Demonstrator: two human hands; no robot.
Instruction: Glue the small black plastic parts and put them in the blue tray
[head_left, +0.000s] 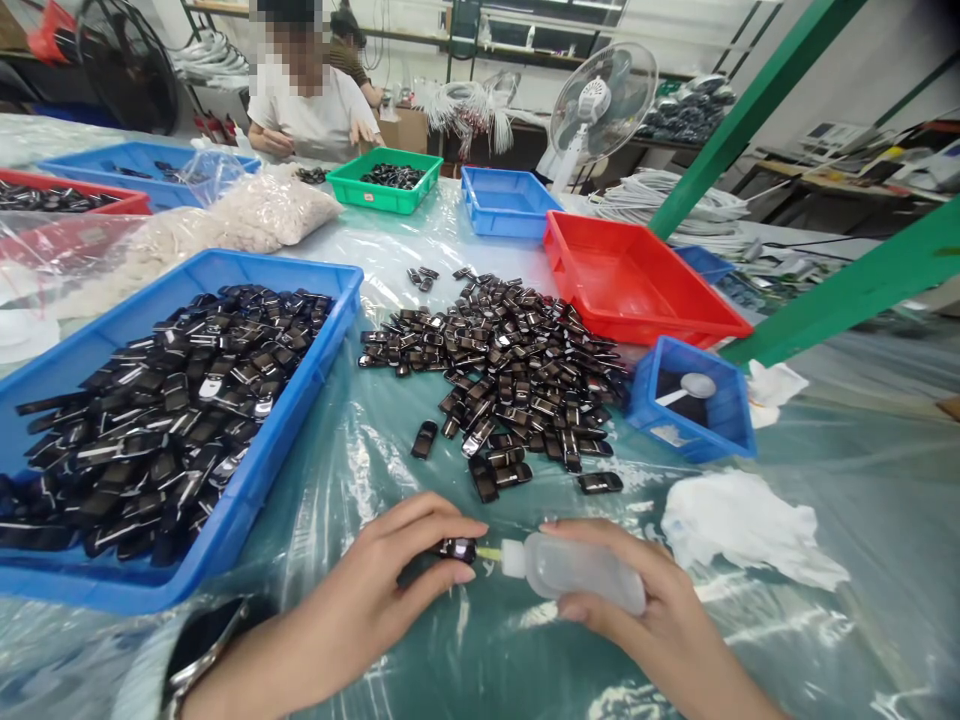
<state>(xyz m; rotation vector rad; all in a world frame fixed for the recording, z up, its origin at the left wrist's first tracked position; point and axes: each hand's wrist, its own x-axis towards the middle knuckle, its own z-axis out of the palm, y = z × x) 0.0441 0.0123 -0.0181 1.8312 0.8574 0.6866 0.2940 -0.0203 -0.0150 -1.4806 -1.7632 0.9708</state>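
Hands [390, 590] — black piece [457, 549], squeeze bottle [577, 572]

Workshop table [862, 500] wrapped in clear plastic sheet. Green slanted beams [757, 100] at right. White standing fan [600, 100] beyond, black fan [127, 60] far left. Shelves [525, 20] and cluttered benches [862, 160] along pale back wall.

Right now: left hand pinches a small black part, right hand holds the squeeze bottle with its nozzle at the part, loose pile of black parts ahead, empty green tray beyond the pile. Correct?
Not quite. The empty tray beyond the pile is red, not green, as the head view shows. The rest holds: left hand pinches the black part, right hand holds the squeeze bottle.
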